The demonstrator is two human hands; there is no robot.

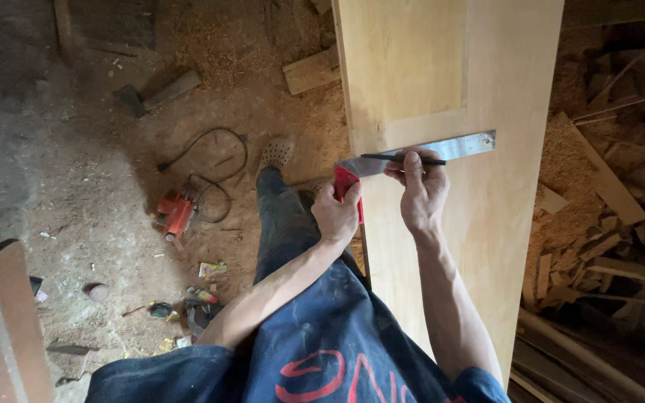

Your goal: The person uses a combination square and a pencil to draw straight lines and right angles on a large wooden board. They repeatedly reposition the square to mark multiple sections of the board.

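Head view, looking straight down: my left hand has its grip clenched on the red stock of a try square at the left edge of a pale wooden door panel. The steel blade runs across the panel toward its right edge, just below a recessed section. My right hand is pinching a dark pencil laid along the blade, near the left edge. Plenty of bare panel to the right of the hands and toward the near end. The floor is dirt covered in sawdust. Left of the panel sit a red power tool with a looping black cord, a hammer-like tool and a wood offcut. Off the right edge there's a heap of scrap wood and shavings crowding that side.
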